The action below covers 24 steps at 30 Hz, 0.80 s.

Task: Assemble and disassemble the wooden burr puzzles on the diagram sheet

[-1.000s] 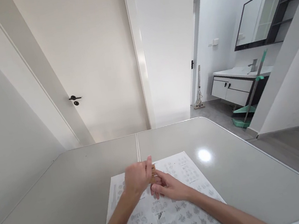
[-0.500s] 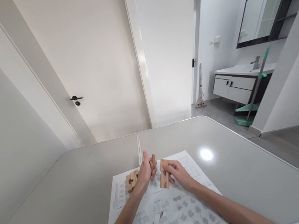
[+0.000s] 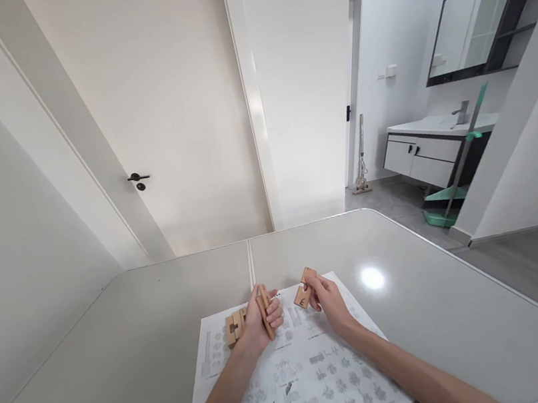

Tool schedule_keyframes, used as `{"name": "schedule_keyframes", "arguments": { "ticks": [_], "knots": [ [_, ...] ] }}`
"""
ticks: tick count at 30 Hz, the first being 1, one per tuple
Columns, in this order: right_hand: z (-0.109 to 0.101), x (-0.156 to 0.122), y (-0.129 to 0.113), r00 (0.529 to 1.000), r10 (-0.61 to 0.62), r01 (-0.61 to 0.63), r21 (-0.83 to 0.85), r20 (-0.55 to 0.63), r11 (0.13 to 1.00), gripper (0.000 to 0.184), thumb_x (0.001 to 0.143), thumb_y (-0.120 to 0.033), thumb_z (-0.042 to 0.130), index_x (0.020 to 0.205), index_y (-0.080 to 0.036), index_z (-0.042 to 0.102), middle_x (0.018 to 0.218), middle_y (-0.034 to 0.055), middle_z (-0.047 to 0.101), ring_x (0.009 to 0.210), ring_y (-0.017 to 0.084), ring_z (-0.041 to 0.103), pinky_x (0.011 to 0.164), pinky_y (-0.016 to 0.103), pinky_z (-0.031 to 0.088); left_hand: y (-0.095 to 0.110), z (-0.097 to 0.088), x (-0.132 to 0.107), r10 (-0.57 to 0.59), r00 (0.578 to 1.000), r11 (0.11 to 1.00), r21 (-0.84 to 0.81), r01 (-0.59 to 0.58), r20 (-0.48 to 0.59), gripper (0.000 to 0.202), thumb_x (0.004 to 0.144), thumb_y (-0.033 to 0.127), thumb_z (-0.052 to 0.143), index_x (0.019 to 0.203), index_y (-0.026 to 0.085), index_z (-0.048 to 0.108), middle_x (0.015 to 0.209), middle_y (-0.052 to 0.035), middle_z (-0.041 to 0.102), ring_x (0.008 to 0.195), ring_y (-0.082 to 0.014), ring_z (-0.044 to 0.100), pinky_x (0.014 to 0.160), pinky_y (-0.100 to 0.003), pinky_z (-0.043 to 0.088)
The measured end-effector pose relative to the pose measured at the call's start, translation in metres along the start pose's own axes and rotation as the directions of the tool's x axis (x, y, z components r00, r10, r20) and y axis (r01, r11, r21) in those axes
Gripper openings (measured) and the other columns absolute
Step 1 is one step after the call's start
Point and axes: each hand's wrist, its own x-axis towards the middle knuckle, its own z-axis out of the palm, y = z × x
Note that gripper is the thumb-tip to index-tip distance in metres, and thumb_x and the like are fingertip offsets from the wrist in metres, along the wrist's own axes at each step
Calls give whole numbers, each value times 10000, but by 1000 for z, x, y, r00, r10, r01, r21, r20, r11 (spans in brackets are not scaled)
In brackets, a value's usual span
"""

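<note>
My left hand [image 3: 261, 317] is closed round wooden puzzle pieces [image 3: 265, 310], long bars lying along the palm; how many is hard to make out. To its right, my right hand [image 3: 328, 297] pinches a notched wooden puzzle piece [image 3: 303, 297] that bears a dark printed mark. The two hands are apart, both above a printed sheet [image 3: 292, 353] with rows of small grey drawings. Left of my left hand, more wooden pieces [image 3: 234, 328] lie side by side on the sheet, partly hidden by that hand.
The sheet lies on a grey table [image 3: 120, 358] with a pale rim and a seam. Beyond stands a white door [image 3: 184, 106] with a black handle. At the right are a washbasin cabinet [image 3: 423, 151], a mop [image 3: 361, 161] and a green dustpan [image 3: 438, 218].
My right hand has lifted slightly away to the right, tilting its notched piece. My left hand has turned, so the bars in its palm show more plainly.
</note>
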Motion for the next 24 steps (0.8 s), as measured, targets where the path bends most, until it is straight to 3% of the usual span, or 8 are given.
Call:
{"name": "schedule_keyframes", "arguments": {
  "ticks": [7, 14, 20, 24],
  "knots": [
    [-3, 0, 8, 999, 47, -48, -125, -11, 991, 465, 910, -577, 526, 609, -231, 448, 483, -60, 394, 470, 128, 353, 501, 259, 330, 34, -29, -23, 58, 996, 996, -63, -63, -72, 307, 1012, 385, 404, 908, 136, 550, 484, 89, 341, 331, -67, 322, 334, -148, 312],
    [-1, -1, 15, 995, 93, -96, -238, -23, 966, 448, 888, -599, 546, 648, -225, 496, 501, -50, 451, 466, 137, 383, 476, 259, 308, 53, -41, -34, 162, 971, 987, 39, -157, -176, 387, 1059, 401, 296, 922, 138, 547, 471, 92, 345, 323, -71, 308, 325, -163, 312],
    [-5, 0, 14, 987, 144, -156, -254, -65, 955, 428, 869, -566, 547, 620, -223, 482, 492, -43, 465, 460, 134, 390, 450, 257, 292, 60, -50, -33, 281, 926, 947, 231, -225, -251, 470, 1038, 559, 331, 938, 156, 552, 497, 89, 395, 344, -66, 333, 349, -167, 312],
    [-6, 2, 15, 984, 112, -144, -238, -141, 961, 433, 868, -532, 553, 585, -230, 428, 485, -55, 409, 469, 129, 355, 452, 260, 267, 49, -35, -34, 287, 930, 899, 401, -178, -230, 545, 907, 717, 484, 820, 182, 534, 521, 88, 407, 366, -65, 323, 372, -183, 287]
  ]
}}
